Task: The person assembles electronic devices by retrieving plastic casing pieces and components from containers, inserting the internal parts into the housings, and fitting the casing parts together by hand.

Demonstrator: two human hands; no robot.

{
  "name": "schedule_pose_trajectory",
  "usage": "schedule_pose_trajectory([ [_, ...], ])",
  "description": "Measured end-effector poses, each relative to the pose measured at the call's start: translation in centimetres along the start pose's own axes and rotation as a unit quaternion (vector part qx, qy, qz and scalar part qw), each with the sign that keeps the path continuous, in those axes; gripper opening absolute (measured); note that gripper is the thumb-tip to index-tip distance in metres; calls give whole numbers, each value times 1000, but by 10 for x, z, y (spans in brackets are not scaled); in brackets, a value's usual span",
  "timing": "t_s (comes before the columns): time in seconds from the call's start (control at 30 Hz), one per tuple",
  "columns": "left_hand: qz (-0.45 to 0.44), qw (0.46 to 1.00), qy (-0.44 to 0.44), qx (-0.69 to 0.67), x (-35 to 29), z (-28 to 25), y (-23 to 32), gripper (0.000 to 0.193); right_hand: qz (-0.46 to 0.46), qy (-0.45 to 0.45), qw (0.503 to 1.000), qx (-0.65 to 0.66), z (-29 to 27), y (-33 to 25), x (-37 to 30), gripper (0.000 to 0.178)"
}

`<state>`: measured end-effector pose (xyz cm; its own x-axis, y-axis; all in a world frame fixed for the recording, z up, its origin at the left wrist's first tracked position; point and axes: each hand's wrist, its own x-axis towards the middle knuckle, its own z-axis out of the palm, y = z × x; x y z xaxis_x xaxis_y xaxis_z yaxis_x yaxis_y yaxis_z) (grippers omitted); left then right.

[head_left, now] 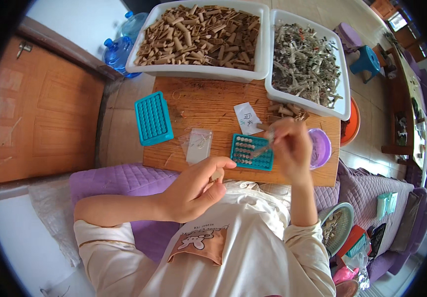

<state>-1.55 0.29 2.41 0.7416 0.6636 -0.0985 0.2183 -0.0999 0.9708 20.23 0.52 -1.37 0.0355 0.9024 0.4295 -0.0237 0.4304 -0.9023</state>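
Note:
My left hand (196,190) is in front of the table's near edge, its fingers curled round a small tan piece (217,174) that shows between thumb and fingers. My right hand (293,146) is over the right side of the table, pinched and partly blurred, with a thin pale thing (263,150) reaching from it toward a teal tray; its kind is unclear. The teal tray (268,162) has rows of small wells. Round silvery pieces (243,146) fill several wells on its left. A purple bowl (320,148) stands just right of my right hand.
A second teal tray (154,119), a clear plastic bag (199,144) and a paper slip (247,119) lie on the wooden table (208,99). Behind stand white bins of brown tube-like pieces (198,37) and grey shredded material (305,64). Loose brown pieces (287,110) lie nearby.

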Motion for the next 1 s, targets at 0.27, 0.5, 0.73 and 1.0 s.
schedule_pose_trajectory([
  [0.27,39,996,79,0,2,-7,-4,31,-282,-14,913,-296,50,-1,-24,27],
  [0.5,123,985,101,68,2,-13,-4,22,-237,27,937,-254,63,-2,-31,30],
  [0.73,-47,982,38,-181,2,-15,5,37,-87,114,968,-208,72,-21,-34,28],
  [1.0,-2,972,36,-233,4,0,-11,41,-9,127,972,-199,74,-29,-40,23],
])
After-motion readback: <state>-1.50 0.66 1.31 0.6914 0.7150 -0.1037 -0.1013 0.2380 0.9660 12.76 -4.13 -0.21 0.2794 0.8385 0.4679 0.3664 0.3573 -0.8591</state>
